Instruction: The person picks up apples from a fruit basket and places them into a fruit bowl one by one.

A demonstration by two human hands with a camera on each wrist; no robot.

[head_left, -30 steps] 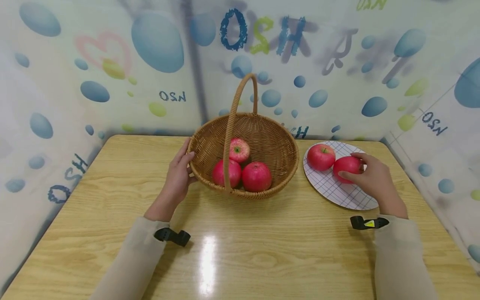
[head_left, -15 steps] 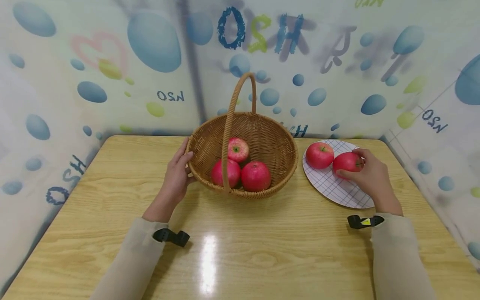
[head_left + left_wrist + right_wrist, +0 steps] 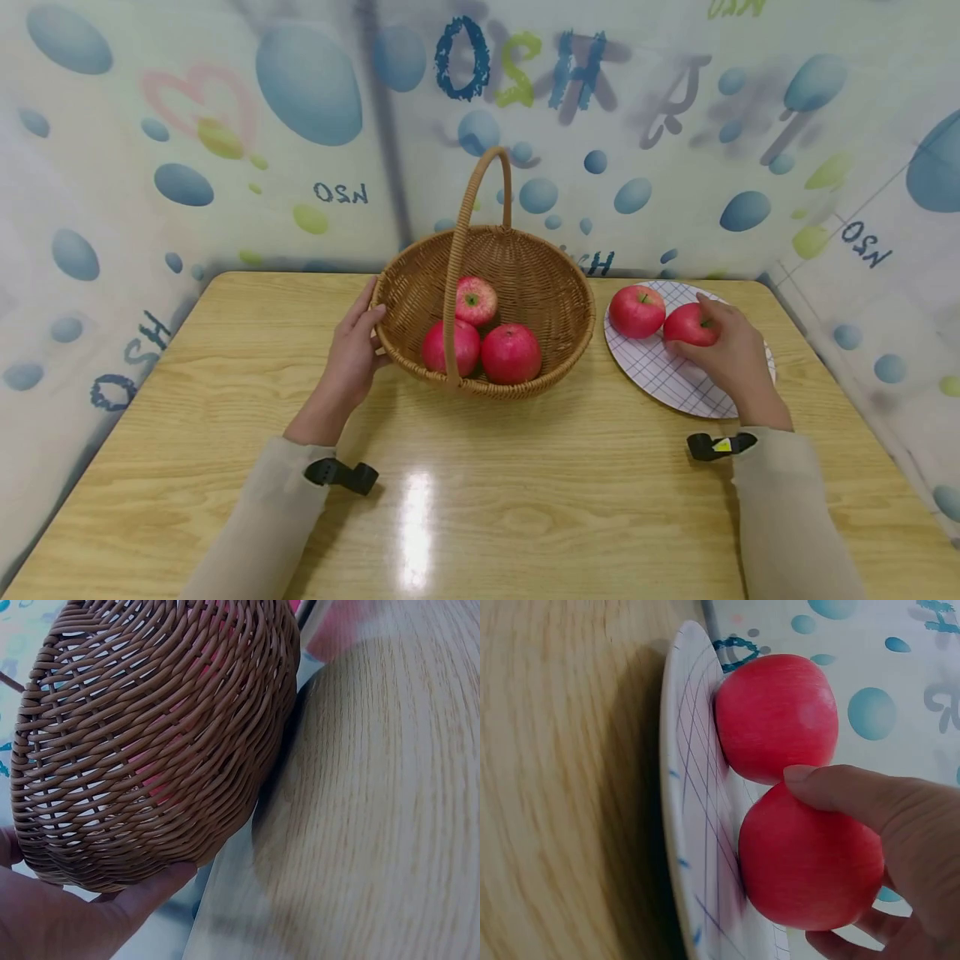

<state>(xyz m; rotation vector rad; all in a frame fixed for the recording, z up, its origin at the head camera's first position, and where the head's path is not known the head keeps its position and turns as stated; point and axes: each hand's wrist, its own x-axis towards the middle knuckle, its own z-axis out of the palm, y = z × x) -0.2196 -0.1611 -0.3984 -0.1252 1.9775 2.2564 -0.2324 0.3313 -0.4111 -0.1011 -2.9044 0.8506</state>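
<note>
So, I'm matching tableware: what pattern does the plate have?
The plate is white with a grid of thin bluish lines, clearest in the head view.

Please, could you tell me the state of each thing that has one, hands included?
Basket: handle raised, partly filled
Three basket apples: uncut where visible
Plate: face up, partly covered
Left plate apple: resting, not gripped
Right plate apple: gripped
Left hand: holding the basket's side
Right hand: gripping the right plate apple

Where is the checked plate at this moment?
In the head view, the checked plate lies near the back right corner of the table, right of the wicker basket, beneath two red apples, one gripped by the right hand.
</note>
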